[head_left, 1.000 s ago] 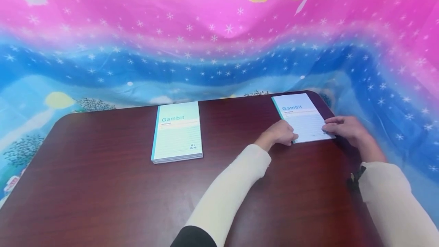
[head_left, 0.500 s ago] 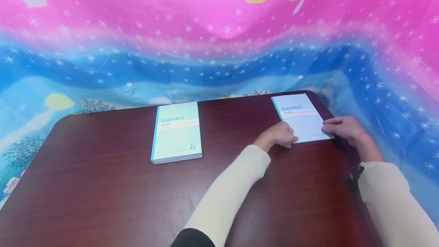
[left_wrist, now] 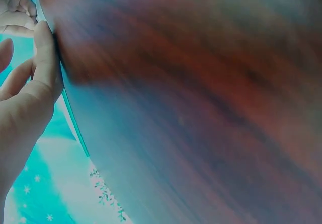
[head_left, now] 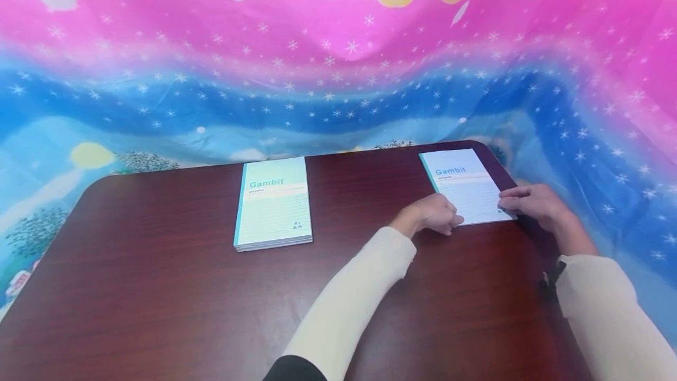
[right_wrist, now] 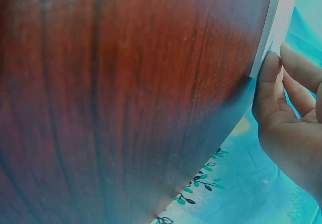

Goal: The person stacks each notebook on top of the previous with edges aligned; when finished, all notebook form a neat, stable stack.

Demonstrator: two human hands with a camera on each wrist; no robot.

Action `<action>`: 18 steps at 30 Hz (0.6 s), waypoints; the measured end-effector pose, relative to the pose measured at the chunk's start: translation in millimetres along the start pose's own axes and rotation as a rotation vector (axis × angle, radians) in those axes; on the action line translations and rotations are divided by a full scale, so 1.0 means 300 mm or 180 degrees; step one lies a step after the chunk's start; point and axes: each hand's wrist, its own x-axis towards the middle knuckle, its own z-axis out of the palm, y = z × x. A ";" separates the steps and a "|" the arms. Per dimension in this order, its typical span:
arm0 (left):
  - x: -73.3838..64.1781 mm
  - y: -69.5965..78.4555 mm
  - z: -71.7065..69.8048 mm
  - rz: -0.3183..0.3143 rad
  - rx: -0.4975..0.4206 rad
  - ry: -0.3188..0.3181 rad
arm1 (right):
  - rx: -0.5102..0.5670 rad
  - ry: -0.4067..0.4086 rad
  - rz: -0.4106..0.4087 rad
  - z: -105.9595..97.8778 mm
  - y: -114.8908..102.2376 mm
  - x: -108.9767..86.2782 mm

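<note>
A white "Gambit" notebook with a green spine lies at the far right corner of the table. My left hand holds its near left corner, the fingers curled there and covering that corner. At the near right edge, my right hand pinches the notebook between thumb and fingers. In the right wrist view, the fingertips of the right hand sit right at the notebook's corner. The left wrist view shows the left hand along the notebook's green edge.
A stack of matching "Gambit" notebooks lies on the brown wooden table, left of centre near the back edge. A pink and blue patterned cloth hangs behind the table and along its right side.
In the last half second the right notebook has slid slightly toward me, with both hands moving along with it. The left stack has not moved.
</note>
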 end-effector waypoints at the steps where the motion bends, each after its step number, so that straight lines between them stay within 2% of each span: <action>1: 0.001 0.001 0.001 -0.0005 0.0005 -0.0023 | 0.0015 -0.0008 0.0007 0.000 0.000 -0.002; 10: 0.002 0.010 0.008 -0.0034 0.0138 -0.0090 | 0.0090 -0.0035 0.0016 -0.002 -0.004 -0.004; 18: -0.011 0.000 0.009 -0.0119 -0.0029 -0.0138 | 0.0140 -0.0113 -0.0018 0.002 0.005 -0.012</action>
